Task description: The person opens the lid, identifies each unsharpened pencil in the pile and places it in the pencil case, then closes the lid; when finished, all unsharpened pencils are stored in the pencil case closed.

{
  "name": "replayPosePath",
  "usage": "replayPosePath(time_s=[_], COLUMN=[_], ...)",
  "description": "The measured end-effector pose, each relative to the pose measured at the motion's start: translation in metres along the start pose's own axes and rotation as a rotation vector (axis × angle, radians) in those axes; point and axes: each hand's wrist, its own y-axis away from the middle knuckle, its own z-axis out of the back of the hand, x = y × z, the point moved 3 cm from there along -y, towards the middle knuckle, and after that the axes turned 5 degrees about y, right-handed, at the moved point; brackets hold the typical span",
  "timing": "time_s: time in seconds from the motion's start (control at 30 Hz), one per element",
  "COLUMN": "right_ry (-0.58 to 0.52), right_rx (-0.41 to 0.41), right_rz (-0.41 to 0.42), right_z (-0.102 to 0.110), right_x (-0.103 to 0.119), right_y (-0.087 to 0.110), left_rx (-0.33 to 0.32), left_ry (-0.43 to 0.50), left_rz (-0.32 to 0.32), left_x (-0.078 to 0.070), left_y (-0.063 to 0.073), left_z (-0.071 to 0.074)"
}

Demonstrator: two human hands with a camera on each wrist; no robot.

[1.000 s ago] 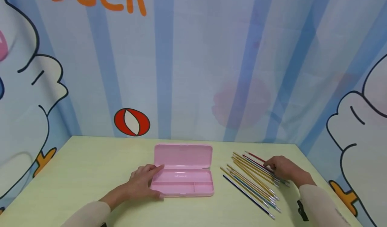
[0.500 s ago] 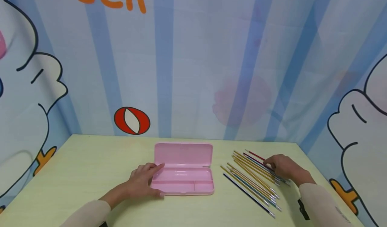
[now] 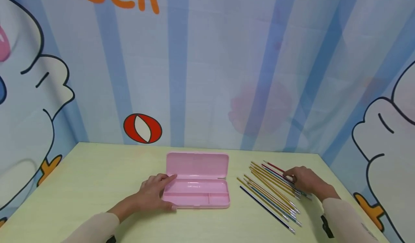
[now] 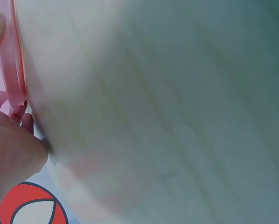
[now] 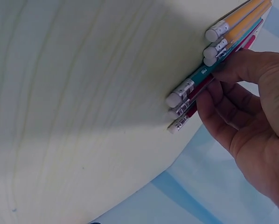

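Note:
An open pink pencil case [image 3: 185,199] lies on the table, its lid [image 3: 197,166] tilted back. My left hand [image 3: 150,196] holds its left side, the thumb at the front edge and fingers toward the hinge. In the left wrist view, fingers curl at the pink case's [image 4: 12,60] corner. My right hand [image 3: 306,181] pinches pencils at the far right of a loose row. In the right wrist view, thumb and fingers close around red pencils [image 5: 191,111], beside a green pencil [image 5: 195,79]. Their eraser ends stay low over the table.
Several gold pencils [image 3: 272,185] lie slanted between the case and my right hand. A dark blue pencil [image 3: 267,210] lies nearest the front. A striped cartoon curtain [image 3: 207,73] hangs behind the pale table [image 3: 107,167].
The view shifts slightly. Both hands stay where they were, the left at the case and the right at the pencils.

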Motion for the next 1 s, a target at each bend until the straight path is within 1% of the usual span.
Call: replayPosePath(time_s=[0.23, 0.33, 0.37, 0.5, 0.63, 0.73, 0.87, 1.0], right_ry=[-0.024, -0.039, -0.045, -0.042, -0.025, -0.027, -0.021, -0.017], right_rx=[0.012, 0.035, 0.043, 0.068, 0.07, 0.076, 0.059, 0.024], right_rz=[0.03, 0.051, 0.047, 0.057, 0.08, 0.079, 0.076, 0.097], right_z=[0.002, 0.003, 0.004, 0.007, 0.009, 0.009, 0.009, 0.011], right_x=[-0.002, -0.003, -0.003, -0.001, 0.0, -0.002, -0.006, -0.006], right_y=[0.002, 0.003, 0.003, 0.003, 0.003, 0.003, 0.005, 0.006], left_rx=[0.0, 0.004, 0.004, 0.002, -0.012, -0.02, -0.011, -0.004], left_ry=[0.001, 0.009, 0.011, 0.011, -0.001, -0.002, -0.001, 0.007], left_rz=[0.01, 0.011, 0.011, 0.006, -0.006, -0.012, -0.021, -0.019], left_x=[-0.001, -0.001, -0.001, -0.001, 0.001, 0.002, 0.001, 0.0], left_y=[0.0, 0.001, 0.001, 0.002, 0.003, 0.002, 0.001, 0.001], left_z=[0.0, 0.0, 0.0, 0.0, 0.002, 0.002, 0.001, 0.001])
